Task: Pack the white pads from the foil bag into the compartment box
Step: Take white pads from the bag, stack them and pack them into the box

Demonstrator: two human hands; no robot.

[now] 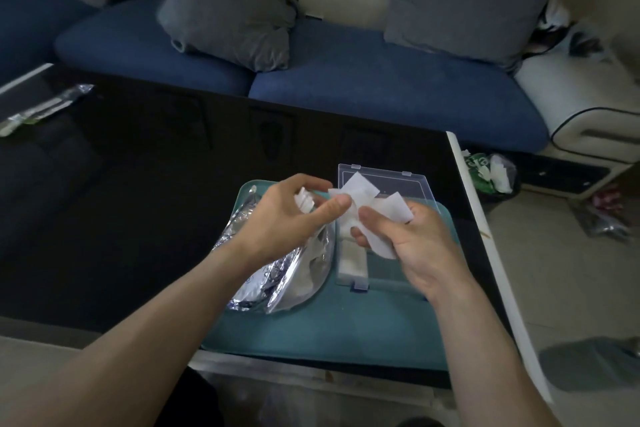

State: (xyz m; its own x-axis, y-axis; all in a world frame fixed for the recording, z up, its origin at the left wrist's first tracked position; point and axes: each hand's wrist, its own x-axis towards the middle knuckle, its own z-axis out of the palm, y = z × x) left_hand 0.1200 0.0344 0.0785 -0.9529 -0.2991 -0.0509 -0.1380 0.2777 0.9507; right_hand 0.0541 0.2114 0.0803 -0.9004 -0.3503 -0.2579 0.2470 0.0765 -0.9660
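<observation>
Both hands [346, 218] pinch fanned, thin white pads [360, 192] above compartment box [381, 263].

Foil bag [277, 274]: you see crinkled, shiny metallic film.
White pads [360, 191]: thin, matt, cloth-like sheets in your hands.
Compartment box [384, 180]: clear, smooth hard plastic.
Tray [346, 326]: teal, matt surface.
Counter [138, 184]: black, glossy, mirror-like top.
Sofa [381, 80]: blue woven cloth, matt.
</observation>
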